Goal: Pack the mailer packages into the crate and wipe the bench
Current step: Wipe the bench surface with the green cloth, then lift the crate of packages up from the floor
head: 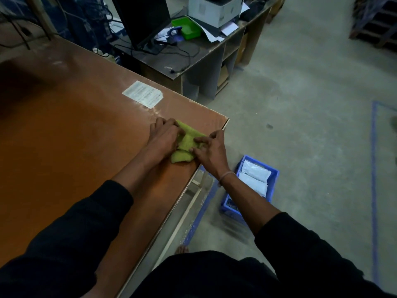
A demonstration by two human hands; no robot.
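Here, near the far right corner of the brown wooden bench (64, 130), a folded yellow-green cloth (185, 145) lies flat. The left hand (164, 136) and right hand (211, 150) both pinch its folds with curled fingers. White plastic mailer packages (254, 176) sit inside the blue plastic crate (272, 181) on the floor beside the bench's right edge.

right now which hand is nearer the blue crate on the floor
Right. The right hand grips the green cloth at the bench edge, just above the blue crate. The left hand holds the cloth's far side, further onto the bench.
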